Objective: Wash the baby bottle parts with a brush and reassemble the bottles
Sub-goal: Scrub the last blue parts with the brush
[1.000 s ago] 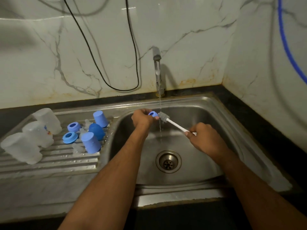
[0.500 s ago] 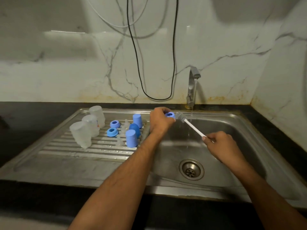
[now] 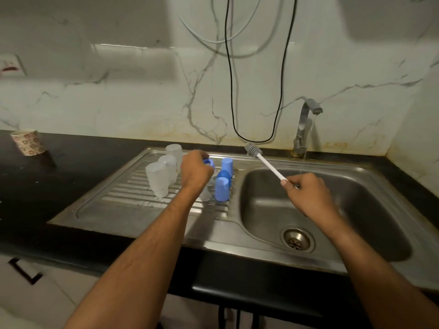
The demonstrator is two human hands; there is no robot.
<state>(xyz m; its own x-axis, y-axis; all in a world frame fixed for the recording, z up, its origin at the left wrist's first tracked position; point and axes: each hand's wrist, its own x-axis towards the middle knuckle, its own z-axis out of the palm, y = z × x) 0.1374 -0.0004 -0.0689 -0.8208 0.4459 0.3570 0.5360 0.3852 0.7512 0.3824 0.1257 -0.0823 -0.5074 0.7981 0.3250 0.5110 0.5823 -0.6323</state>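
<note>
My left hand (image 3: 196, 171) holds a blue bottle ring (image 3: 210, 163) over the ribbed drainboard (image 3: 133, 198), among the other parts. Three clear bottles (image 3: 161, 176) stand upside down to its left. Blue caps (image 3: 222, 186) stand just right of the hand, and a clear nipple (image 3: 204, 194) lies below it. My right hand (image 3: 306, 192) grips the white handle of the bottle brush (image 3: 266, 163) above the sink basin (image 3: 332, 210); its grey bristle head points up and left toward the wall.
Water runs from the tap (image 3: 306, 124) into the basin, which has a drain (image 3: 297, 239) at the front. A black cable (image 3: 256, 91) hangs down the marble wall. A patterned paper cup (image 3: 27, 142) lies on the black counter at far left.
My left hand has carried the blue ring from under the tap leftward to the drainboard. The brush has come away from the ring and now points up. The camera has swung left.
</note>
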